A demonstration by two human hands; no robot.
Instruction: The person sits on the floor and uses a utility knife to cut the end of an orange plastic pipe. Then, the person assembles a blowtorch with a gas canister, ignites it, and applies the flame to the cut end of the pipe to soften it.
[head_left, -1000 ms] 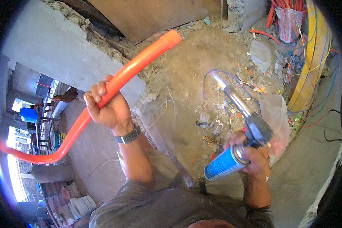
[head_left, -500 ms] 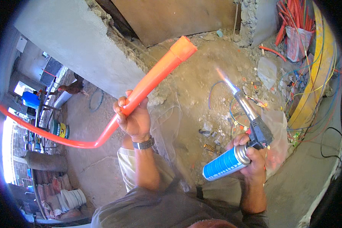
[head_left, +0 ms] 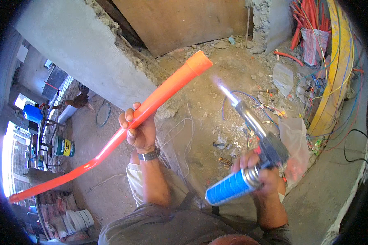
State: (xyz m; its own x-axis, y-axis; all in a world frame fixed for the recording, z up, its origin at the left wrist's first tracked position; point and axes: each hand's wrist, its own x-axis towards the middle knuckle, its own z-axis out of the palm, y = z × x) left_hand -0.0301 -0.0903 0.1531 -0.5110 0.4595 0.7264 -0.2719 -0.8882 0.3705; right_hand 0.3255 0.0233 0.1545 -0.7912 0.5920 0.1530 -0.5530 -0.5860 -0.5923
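An orange plastic conduit pipe (head_left: 167,90) slants across in front of me, with a wider socket at its upper right end and a bend below my grip. My left hand (head_left: 140,130) is closed round its straight upper part. In my right hand (head_left: 259,173) is a blow torch (head_left: 249,118) with a metal barrel and black body, screwed onto a blue gas canister (head_left: 230,188). A bluish flame (head_left: 225,90) comes from the nozzle. It points up and left, to the right of the pipe's socket end and apart from it.
Rubble, loose wires and a screwdriver (head_left: 270,90) lie on the dirt floor. A broken concrete wall (head_left: 81,49) stands at left. A sack (head_left: 315,45) of orange pipes and a yellow curved beam (head_left: 335,90) are at right. A bucket (head_left: 64,146) stands at far left.
The torch has moved left and slightly down, nearer the pipe's socket end. The pipe's far left end has swung lower, and its bend looks shallower. Both hands keep their grips.
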